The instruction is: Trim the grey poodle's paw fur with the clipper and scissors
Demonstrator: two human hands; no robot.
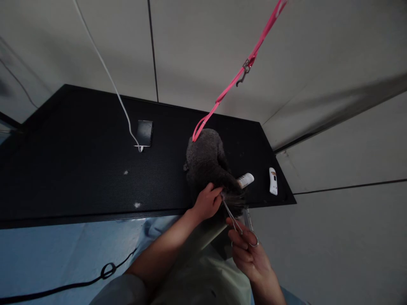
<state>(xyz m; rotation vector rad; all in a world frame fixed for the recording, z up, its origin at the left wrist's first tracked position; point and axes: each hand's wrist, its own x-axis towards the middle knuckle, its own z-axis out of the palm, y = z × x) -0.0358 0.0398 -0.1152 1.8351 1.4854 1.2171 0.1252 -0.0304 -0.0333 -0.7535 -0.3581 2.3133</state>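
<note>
Scissors of slim silver steel (233, 220), gripped in the closed right hand (251, 254), meet the grey curly-coated dog (206, 161) at the near edge of the black mesh table (79, 169); the left hand (206, 203) pinches its rear fur. Taut fur and tips kept off skin seem advisable.

A single head-worn camera looks forward and steeply down, close above the black dimpled tabletop (79, 169). The left hand (206, 202) and right hand (251, 254) enter from six o'clock, with grey wall panels (206, 51) at twelve.
</note>
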